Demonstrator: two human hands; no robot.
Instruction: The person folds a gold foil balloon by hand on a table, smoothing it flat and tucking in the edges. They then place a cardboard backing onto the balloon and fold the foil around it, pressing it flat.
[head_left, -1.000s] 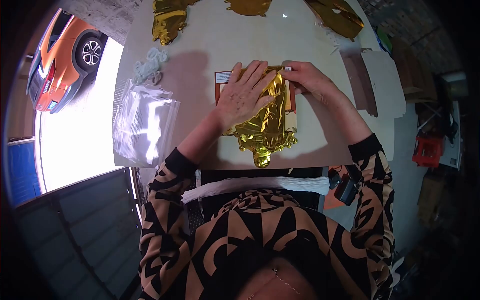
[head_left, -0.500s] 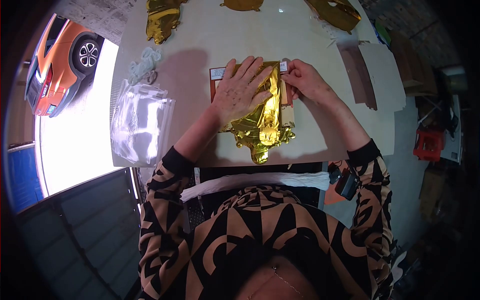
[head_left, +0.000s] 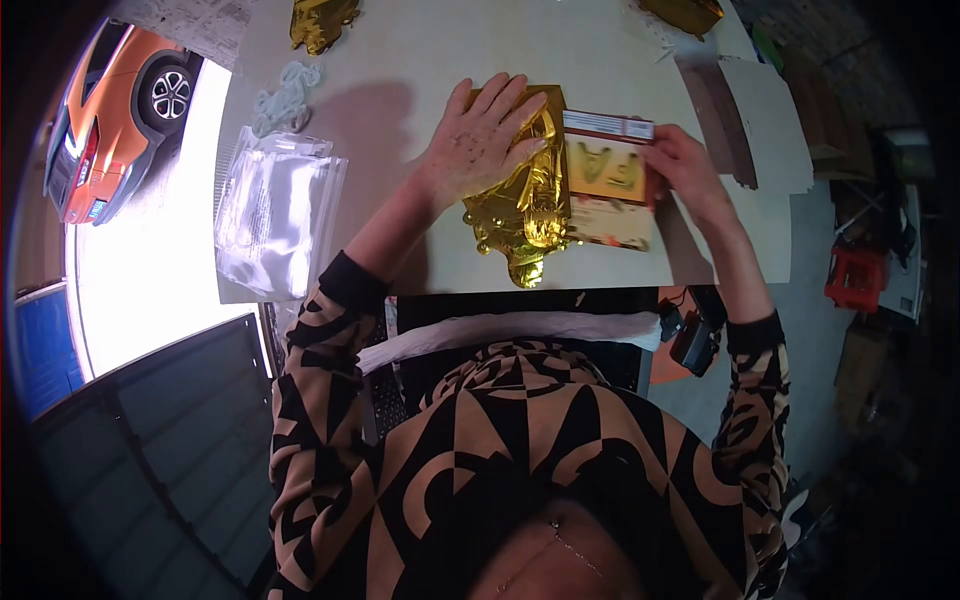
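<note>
My left hand [head_left: 487, 138] lies flat, fingers spread, over a folded gold foil balloon [head_left: 540, 205] on the table. The balloon's crinkled lower end and tail point toward me. To its right is a printed card [head_left: 606, 178] with a dark red top edge, a white label strip and gold letters on a yellow ground. My right hand [head_left: 680, 172] pinches this card by its right edge, thumb and fingers closed on it. The card's left edge meets the foil; its lower part looks smeared by motion.
Clear plastic sleeves [head_left: 275, 215] are stacked at the table's left, below a bundle of pale ties [head_left: 287, 97]. More gold foil pieces [head_left: 322, 22] lie at the far edge. Brown and white sheets [head_left: 765, 130] sit at the right. A red stool [head_left: 856, 278] stands beyond.
My right hand has drawn the card out to the right from beneath the foil balloon. My left hand stays pressed on the foil. The whole view has shifted slightly.
</note>
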